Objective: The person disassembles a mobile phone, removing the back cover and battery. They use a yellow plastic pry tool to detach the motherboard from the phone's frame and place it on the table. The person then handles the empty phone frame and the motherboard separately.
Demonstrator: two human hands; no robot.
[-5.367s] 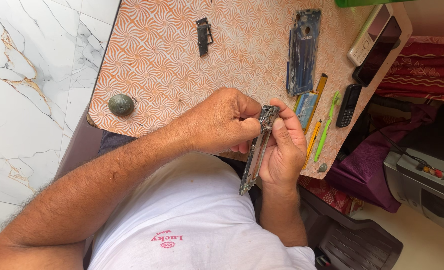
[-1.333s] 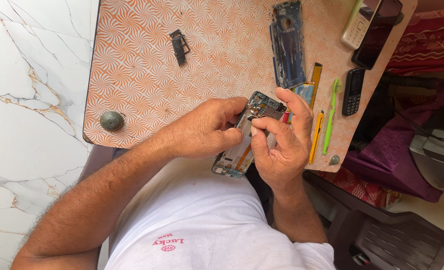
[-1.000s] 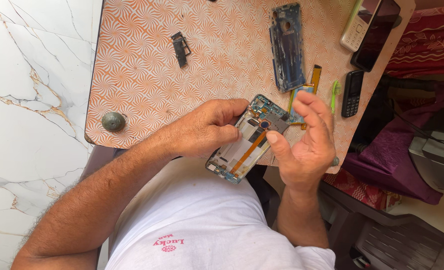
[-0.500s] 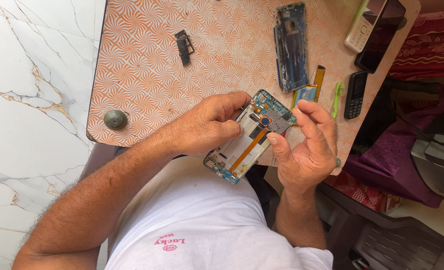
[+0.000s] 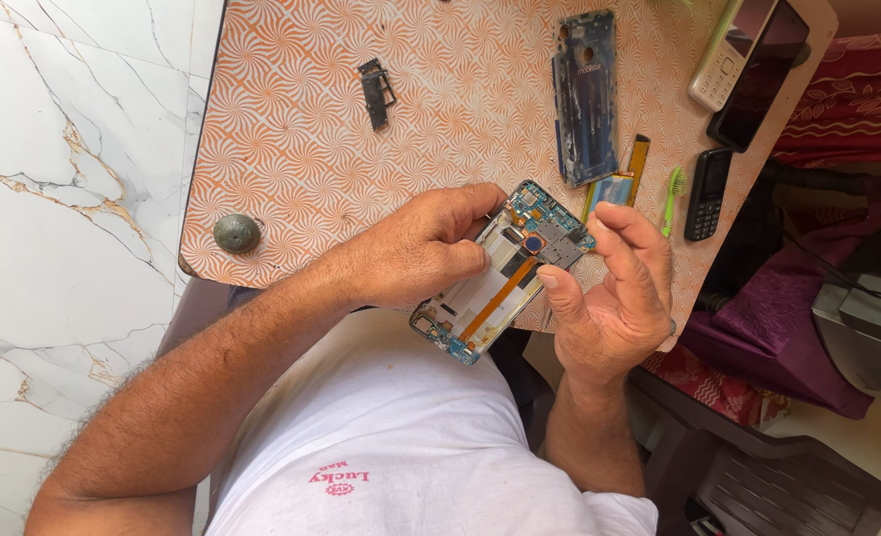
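Note:
My left hand (image 5: 415,248) grips an opened smartphone (image 5: 495,283) by its left edge, over the near edge of the table. The phone's inside faces up: a blue circuit board at the top, a pale metal plate, an orange flex strip running along it. My right hand (image 5: 614,293) is beside the phone's right edge with its fingers apart. Its thumb tip touches the phone near the board, and its fingers curl by the phone's top corner.
On the orange-patterned table (image 5: 291,149) lie a blue phone back frame (image 5: 584,94), a small black bracket (image 5: 376,91), a grey round lump (image 5: 236,232), a green toothbrush (image 5: 674,191), a black keypad phone (image 5: 706,194), a white keypad phone (image 5: 723,60) and a black smartphone (image 5: 763,74). Marble floor lies left, purple cloth (image 5: 758,337) right.
The phone, earlier held edge-on between both hands, has been turned flat with its inside up. My right hand has loosened its grip and spread its fingers.

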